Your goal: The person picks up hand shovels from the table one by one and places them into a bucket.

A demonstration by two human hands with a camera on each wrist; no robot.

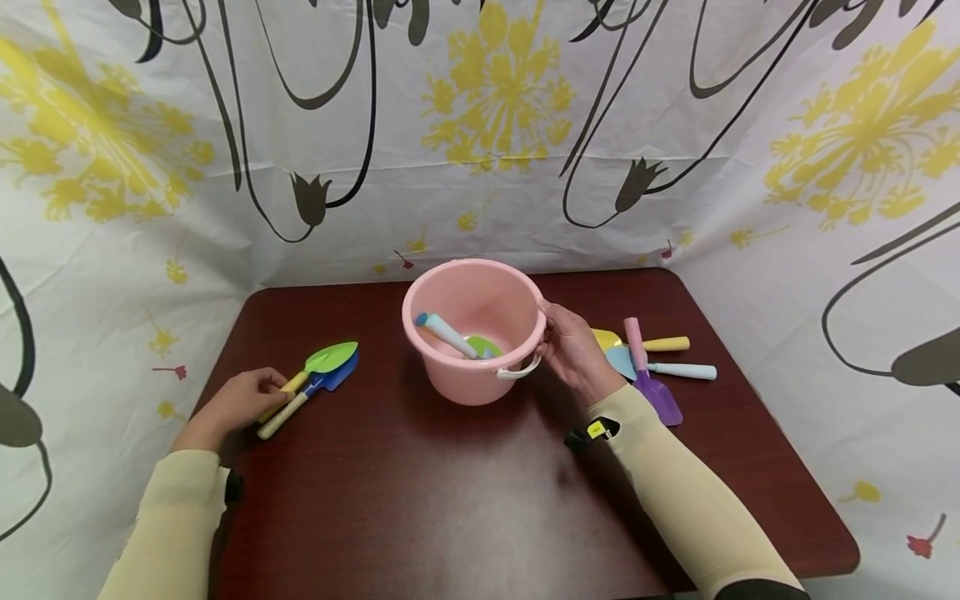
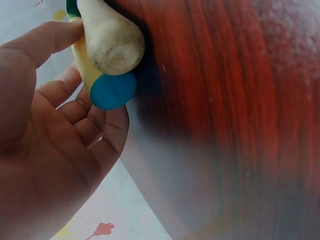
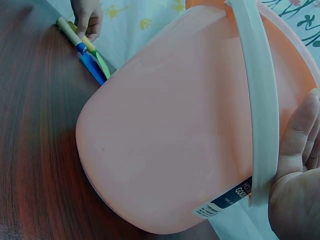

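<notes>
At the table's left, my left hand [image 1: 238,408] pinches the yellow handle of a green toy shovel [image 1: 332,357]. A blue toy shovel [image 1: 343,372] with a cream handle [image 2: 116,47] lies beside and partly under it. In the left wrist view the yellow handle's blue end [image 2: 114,92] shows between thumb and fingers. My right hand [image 1: 576,354] grips the rim of a pink bucket [image 1: 468,385] at its right side. Its white bail handle [image 3: 260,100] hangs down the outside. Inside lie a light-blue handle [image 1: 450,335] and a green piece [image 1: 484,345].
Right of the bucket lie a yellow shovel [image 1: 606,338], a light-blue shovel [image 1: 684,371] and a purple shovel [image 1: 662,402] with a pink handle, crossing one another. The dark red table [image 1: 450,517] has rounded corners. A patterned white cloth [image 1: 465,208] surrounds it at back and sides.
</notes>
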